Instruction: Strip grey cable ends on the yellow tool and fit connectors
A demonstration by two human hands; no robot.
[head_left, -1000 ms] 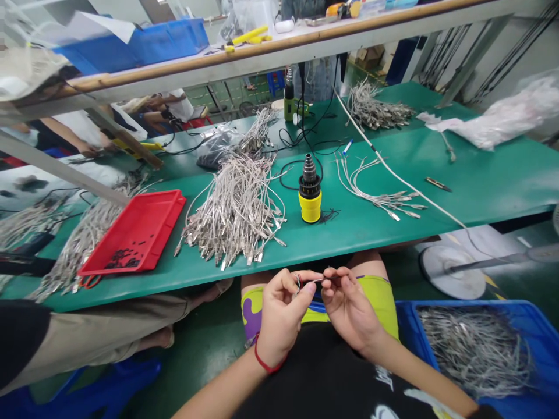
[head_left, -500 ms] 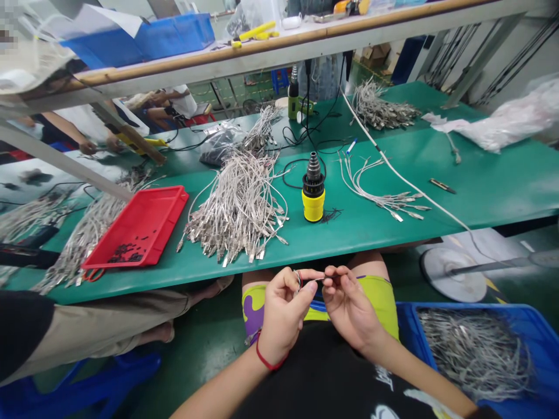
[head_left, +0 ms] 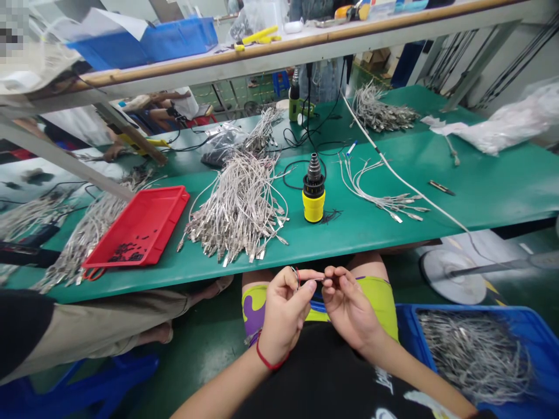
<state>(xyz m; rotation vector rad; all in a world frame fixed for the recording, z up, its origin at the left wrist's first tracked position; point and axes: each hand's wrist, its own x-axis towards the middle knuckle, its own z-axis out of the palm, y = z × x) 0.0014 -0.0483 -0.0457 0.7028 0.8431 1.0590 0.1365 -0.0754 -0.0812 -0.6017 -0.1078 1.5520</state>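
Observation:
Over my lap, in front of the bench edge, my two hands meet fingertip to fingertip. My left hand (head_left: 286, 311) is closed, thumb and index finger pinching a thin, pale, wire-like piece (head_left: 319, 279). Something dark and red loops by its fingers, too small to make out. My right hand (head_left: 351, 302) is closed in a pinch at the other end of that piece; its fingertips hide what lies between them. Beyond, on the green bench, stand a yellow hot air gun (head_left: 313, 206), nozzle up, and a large heap of grey USB cables (head_left: 240, 206).
Left of the heap lies a red tray (head_left: 163, 224) with small black pieces. A few loose cables (head_left: 371, 195) and a small cutter-like tool (head_left: 442, 187) lie rightward. A blue bin (head_left: 530, 320) of cables stands low right. A shelf edge (head_left: 262, 55) crosses above; a co-worker's leg (head_left: 126, 317) is left.
The dark stretch by my right fingertips shows less now, and the thin piece looks paler. Both hands stay in nearly the same place. A person's hands at far left have shifted.

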